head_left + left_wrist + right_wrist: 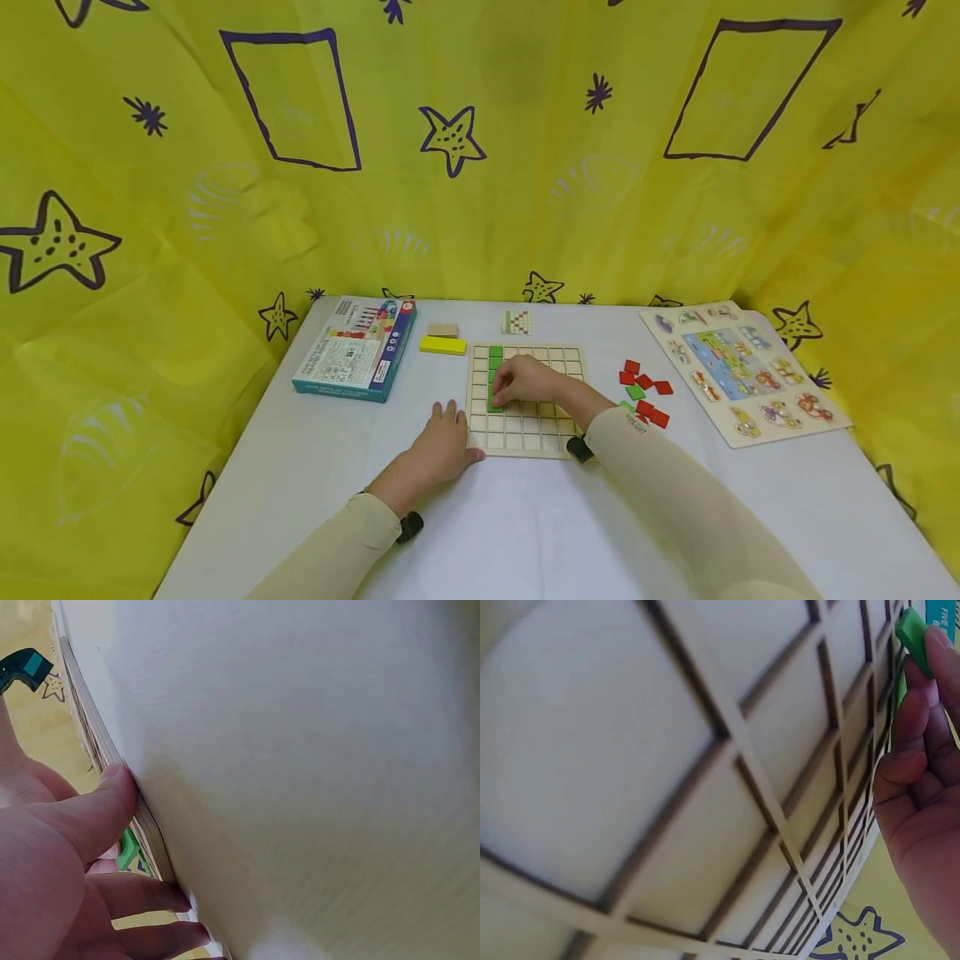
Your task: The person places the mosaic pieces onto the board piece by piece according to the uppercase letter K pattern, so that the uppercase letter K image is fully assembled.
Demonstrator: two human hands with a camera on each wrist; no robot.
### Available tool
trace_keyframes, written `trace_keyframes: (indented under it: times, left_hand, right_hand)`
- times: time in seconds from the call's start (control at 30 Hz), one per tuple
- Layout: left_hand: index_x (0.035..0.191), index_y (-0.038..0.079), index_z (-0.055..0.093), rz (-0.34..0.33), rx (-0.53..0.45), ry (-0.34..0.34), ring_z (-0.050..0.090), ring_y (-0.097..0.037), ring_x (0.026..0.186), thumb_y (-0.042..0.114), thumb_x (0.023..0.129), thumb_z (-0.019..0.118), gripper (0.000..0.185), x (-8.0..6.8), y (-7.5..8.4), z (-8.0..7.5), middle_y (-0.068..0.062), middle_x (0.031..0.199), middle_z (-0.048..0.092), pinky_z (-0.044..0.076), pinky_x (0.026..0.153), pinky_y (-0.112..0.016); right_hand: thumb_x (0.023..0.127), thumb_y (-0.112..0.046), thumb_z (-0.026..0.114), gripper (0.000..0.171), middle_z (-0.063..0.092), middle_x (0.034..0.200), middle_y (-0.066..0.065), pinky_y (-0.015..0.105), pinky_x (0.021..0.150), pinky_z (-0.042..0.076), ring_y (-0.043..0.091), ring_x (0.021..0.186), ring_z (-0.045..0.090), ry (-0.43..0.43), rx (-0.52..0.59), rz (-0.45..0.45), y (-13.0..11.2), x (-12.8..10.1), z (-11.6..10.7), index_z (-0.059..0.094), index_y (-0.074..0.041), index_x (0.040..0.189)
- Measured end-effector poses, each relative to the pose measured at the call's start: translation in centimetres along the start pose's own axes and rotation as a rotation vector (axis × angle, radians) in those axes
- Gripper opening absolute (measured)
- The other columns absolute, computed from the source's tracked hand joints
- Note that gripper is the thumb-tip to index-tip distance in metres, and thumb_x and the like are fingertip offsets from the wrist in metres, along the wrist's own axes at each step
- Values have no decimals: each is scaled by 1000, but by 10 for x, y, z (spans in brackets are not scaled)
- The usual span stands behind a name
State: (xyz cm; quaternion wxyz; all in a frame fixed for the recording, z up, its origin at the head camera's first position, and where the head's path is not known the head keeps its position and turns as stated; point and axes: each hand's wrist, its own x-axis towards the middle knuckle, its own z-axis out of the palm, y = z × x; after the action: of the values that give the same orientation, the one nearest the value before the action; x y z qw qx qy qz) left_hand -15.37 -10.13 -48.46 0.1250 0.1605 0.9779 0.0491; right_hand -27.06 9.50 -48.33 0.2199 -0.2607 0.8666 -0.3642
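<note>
A wooden grid board (525, 454) lies on the table, with a column of green square tiles (496, 357) in its second column from the left. My right hand (528, 379) is over that column and pinches a green tile (913, 634) between thumb and fingers, best seen in the right wrist view. At the board's lower left corner is my left hand (441, 446), its fingers extended and spread. In the left wrist view its thumb (116, 784) touches the board's edge. My right hand partly hides the middle of the grid.
Loose red tiles (663, 387) and a few green ones (635, 392) lie right of the board. A picture puzzle (731, 429) is farther right. Behind the board are a small pattern card (517, 322), a yellow block (442, 345) and a tan block (442, 330). A game box (356, 350) lies left.
</note>
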Motion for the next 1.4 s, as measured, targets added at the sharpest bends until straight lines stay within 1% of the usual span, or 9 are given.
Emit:
trace_keyframes:
  times: [0.23, 0.43, 0.53, 0.73, 0.83, 1.17, 1.3, 1.4]
  left_hand:
    - [143, -13, 46, 3, -11, 2, 35, -51, 140, 49, 94, 66, 81, 0, 0, 0, -32, 152, 38, 36, 113, -49]
    - [142, -14, 46, 15, -3, 12, 35, -51, 139, 49, 94, 66, 81, -1, -1, -1, -33, 151, 39, 35, 114, -50]
    - [143, -13, 45, 12, -1, 4, 34, -50, 140, 49, 95, 65, 81, 0, -1, 0, -33, 151, 38, 34, 115, -49]
    - [145, -13, 44, 0, -18, -10, 32, -50, 142, 49, 95, 64, 82, 1, -1, 0, -32, 153, 36, 33, 115, -50]
    - [144, -13, 45, 3, -14, -4, 33, -51, 141, 49, 95, 65, 82, 1, -1, 0, -32, 152, 37, 33, 115, -50]
    - [143, -13, 45, -1, -14, -5, 32, -49, 142, 48, 95, 65, 80, -1, 0, -2, -32, 153, 37, 33, 115, -50]
    - [144, -13, 45, -3, -18, -9, 32, -49, 142, 48, 95, 66, 81, -2, 1, -2, -31, 153, 36, 34, 114, -49]
    - [144, -12, 45, -13, -31, -12, 32, -49, 142, 48, 94, 66, 81, -2, 1, -1, -31, 153, 36, 35, 114, -49]
  right_hand:
    - [87, -16, 81, 9, 68, 80, -3, 28, 72, 51, 13, 76, 59, -9, -33, 18, -3, -1, 3, 72, -16, 84]
    - [89, -16, 79, 11, 66, 80, -4, 29, 73, 49, 14, 78, 57, -1, -88, 8, -7, -2, 6, 71, -17, 82]
    - [89, -16, 79, 12, 65, 80, -5, 28, 73, 49, 13, 79, 56, 13, -114, -7, -6, -2, 8, 70, -17, 81]
    - [89, -15, 79, 12, 65, 79, -5, 28, 70, 50, 13, 76, 56, 26, -92, -8, -5, -5, 11, 71, -16, 80]
    - [89, -14, 79, 12, 65, 79, -5, 28, 70, 50, 13, 76, 56, 31, -79, -3, -5, -7, 11, 71, -15, 80]
    - [90, -16, 78, 10, 66, 80, -6, 29, 74, 50, 13, 78, 57, 38, -97, 11, -8, -8, 11, 71, -16, 82]
    - [89, -18, 78, 5, 67, 83, -8, 29, 76, 51, 13, 80, 58, 45, -102, 3, -9, -11, 9, 74, -16, 87]
    - [91, -19, 77, 4, 68, 86, -8, 30, 77, 51, 13, 82, 59, 66, -88, -4, -7, -13, 2, 76, -16, 92]
